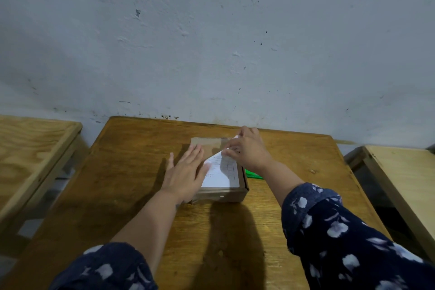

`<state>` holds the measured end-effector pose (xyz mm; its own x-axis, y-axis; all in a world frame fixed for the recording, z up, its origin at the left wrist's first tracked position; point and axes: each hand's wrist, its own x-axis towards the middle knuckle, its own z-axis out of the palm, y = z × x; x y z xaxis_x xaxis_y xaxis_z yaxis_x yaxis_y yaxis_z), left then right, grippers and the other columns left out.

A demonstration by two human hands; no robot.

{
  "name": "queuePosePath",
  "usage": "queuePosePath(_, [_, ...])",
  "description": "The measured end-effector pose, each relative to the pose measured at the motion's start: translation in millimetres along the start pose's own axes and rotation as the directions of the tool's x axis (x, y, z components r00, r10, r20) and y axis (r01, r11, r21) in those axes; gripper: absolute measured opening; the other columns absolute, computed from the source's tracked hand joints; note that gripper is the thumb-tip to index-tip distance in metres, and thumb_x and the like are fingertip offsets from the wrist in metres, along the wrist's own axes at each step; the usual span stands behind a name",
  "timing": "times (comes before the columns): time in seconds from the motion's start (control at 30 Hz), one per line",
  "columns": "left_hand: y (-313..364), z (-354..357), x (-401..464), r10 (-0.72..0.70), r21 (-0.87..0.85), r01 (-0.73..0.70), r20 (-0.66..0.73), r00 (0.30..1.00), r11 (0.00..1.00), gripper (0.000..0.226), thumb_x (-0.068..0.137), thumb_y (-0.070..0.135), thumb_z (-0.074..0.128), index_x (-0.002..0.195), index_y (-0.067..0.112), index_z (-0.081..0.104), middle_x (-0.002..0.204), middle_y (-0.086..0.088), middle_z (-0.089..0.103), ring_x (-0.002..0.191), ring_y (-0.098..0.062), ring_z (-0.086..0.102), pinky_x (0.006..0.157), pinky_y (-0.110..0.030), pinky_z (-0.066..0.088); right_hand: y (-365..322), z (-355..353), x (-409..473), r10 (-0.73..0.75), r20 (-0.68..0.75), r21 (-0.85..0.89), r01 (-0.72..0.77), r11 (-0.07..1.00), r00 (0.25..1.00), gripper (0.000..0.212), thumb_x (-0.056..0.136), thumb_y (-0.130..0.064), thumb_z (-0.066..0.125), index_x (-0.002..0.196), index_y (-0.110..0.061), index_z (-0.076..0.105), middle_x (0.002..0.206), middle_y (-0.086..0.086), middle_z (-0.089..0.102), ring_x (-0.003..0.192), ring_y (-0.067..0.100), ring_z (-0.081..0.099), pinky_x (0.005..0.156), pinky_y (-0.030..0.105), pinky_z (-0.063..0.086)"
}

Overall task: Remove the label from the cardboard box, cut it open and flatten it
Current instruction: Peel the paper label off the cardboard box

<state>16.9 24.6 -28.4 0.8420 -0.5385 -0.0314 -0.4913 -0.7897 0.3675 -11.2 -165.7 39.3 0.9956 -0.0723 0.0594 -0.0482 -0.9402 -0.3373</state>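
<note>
A small brown cardboard box [211, 142] lies on a wooden table [131, 155], near the far middle. A white printed label [222, 175] covers its top, and the label's far corner is folded up off the cardboard. My right hand [249, 148] pinches that lifted corner at the box's far right. My left hand [186, 172] lies flat with spread fingers on the left part of the box top, holding nothing.
A green flat object [253, 174] peeks out on the table right of the box, mostly hidden by my right forearm. A pale wall stands right behind the table. Other wooden tables sit at left [30, 148] and right [400, 172], with gaps between.
</note>
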Motion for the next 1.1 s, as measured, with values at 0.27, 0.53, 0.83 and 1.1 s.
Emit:
queuePosePath(0.27, [-9, 6, -2, 0.071, 0.109, -0.078, 0.064, 0.995, 0.991, 0.102, 0.075, 0.086, 0.018, 0.151, 0.025, -0.011, 0.156, 0.012, -0.020, 0.141, -0.007, -0.025, 0.115, -0.057, -0.010, -1, 2, -8, -0.060, 0.025, -0.103, 0.062, 0.993, 0.998, 0.024, 0.094, -0.033, 0.046, 0.103, -0.030, 0.067, 0.111, -0.011, 0.058, 0.118, 0.021, 0.038, 0.114, 0.042, 0.012])
queuePosePath(0.53, [-7, 6, -1, 0.069, 0.092, -0.074, 0.057, 0.996, 0.993, 0.103, 0.073, 0.087, 0.017, 0.152, 0.026, -0.007, 0.156, 0.011, -0.019, 0.141, -0.008, -0.025, 0.114, -0.055, -0.013, -26, 14, -9, -0.269, 0.089, -0.171, 0.281, 0.945, 0.959, 0.020, 0.089, -0.041, 0.054, 0.104, -0.039, 0.068, 0.113, -0.010, 0.062, 0.119, 0.016, 0.042, 0.115, 0.050, 0.001])
queuePosePath(0.83, [-4, 27, -39, -0.095, -0.208, 0.073, -0.101, 0.990, 0.975, 0.052, 0.100, 0.043, 0.005, 0.150, 0.033, -0.004, 0.157, 0.017, -0.011, 0.143, 0.000, -0.015, 0.118, -0.051, -0.005, -27, 22, -1, -0.241, 0.073, 0.001, 0.242, 0.970, 0.968, 0.014, 0.091, -0.027, 0.055, 0.090, -0.024, 0.069, 0.094, -0.006, 0.067, 0.091, 0.016, 0.060, 0.089, 0.039, 0.038])
queuePosePath(1.1, [-3, 28, -40, -0.107, -0.189, 0.091, -0.077, 0.991, 0.978, 0.051, 0.102, 0.036, 0.010, 0.151, 0.031, -0.005, 0.158, 0.015, -0.012, 0.143, -0.001, -0.014, 0.118, -0.049, -0.008, -23, 29, -7, -0.275, 0.050, 0.053, 0.272, 0.961, 0.960, 0.010, 0.087, -0.026, 0.061, 0.090, -0.028, 0.070, 0.093, -0.006, 0.067, 0.094, 0.017, 0.054, 0.085, 0.034, 0.030])
